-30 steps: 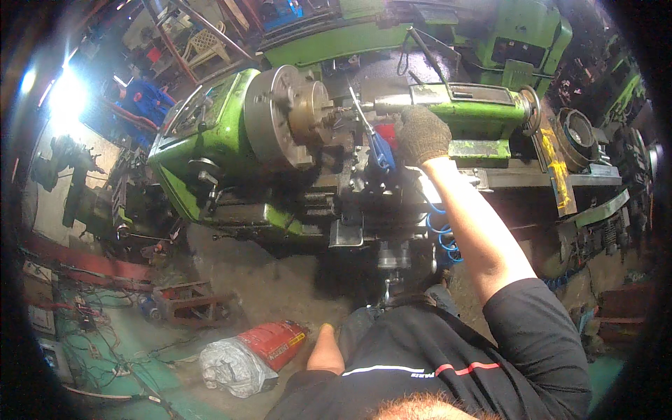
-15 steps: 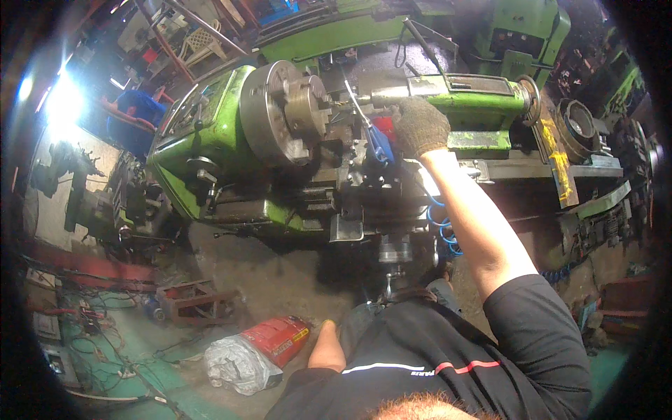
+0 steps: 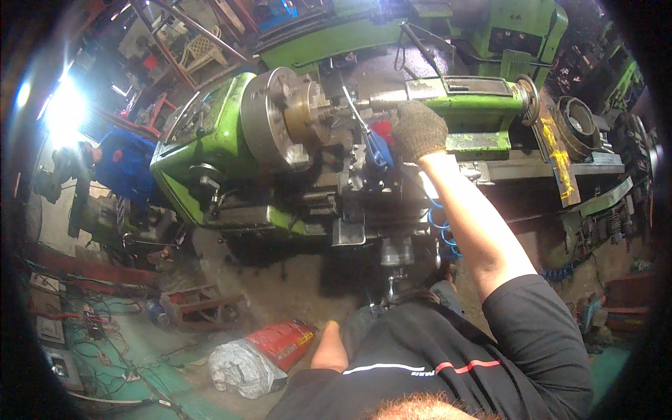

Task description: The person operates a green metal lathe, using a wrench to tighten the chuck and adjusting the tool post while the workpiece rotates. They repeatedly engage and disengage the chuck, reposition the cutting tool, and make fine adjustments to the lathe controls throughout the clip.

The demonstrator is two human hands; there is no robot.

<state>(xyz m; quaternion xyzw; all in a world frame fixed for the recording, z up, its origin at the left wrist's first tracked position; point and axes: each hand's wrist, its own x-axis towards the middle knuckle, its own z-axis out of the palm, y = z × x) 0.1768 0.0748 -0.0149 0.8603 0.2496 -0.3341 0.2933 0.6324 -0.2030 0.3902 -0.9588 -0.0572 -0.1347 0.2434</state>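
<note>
My right hand [image 3: 421, 131], in a dark knitted glove, is curled beside the green tailstock [image 3: 483, 105] of a lathe. The glove hides its fingertips and whatever they close on. Just left of the glove a small red piece [image 3: 382, 130] shows, and beside it stands a blue air blow gun [image 3: 379, 152] with a long thin nozzle slanting up. Farther left, the large steel chuck [image 3: 267, 115] grips a round metal workpiece [image 3: 305, 112] facing the tailstock. My left elbow [image 3: 332, 346] shows at my side; the left hand is out of sight.
A blue coiled hose [image 3: 442, 231] hangs below my right forearm. The tailstock handwheel [image 3: 530, 99] is at the right end. On the floor lie a red and grey sack [image 3: 280, 344], a rusty metal frame [image 3: 210, 306] and tangled cables [image 3: 98, 343]. A bright light glares at far left.
The view has shifted slightly. My right hand stays nearly in place beside the tailstock. At the left, the blue shape behind the lathe sits lower and looks larger.
</note>
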